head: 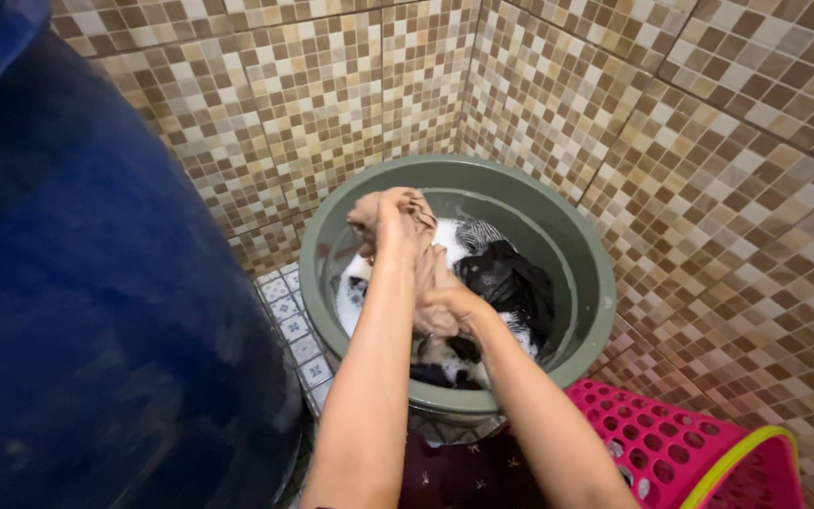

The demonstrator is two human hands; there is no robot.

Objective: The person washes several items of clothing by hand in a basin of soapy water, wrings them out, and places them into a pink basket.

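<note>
Hands: left (390, 224) and right (445, 306) both clenched on tan cloth (426, 259), probably wet | over green tub (595, 311)

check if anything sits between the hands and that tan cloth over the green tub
Nothing visible does. Both the left hand and the right hand are closed directly on the tan cloth, which is held above the soapy laundry in the green tub.
</note>
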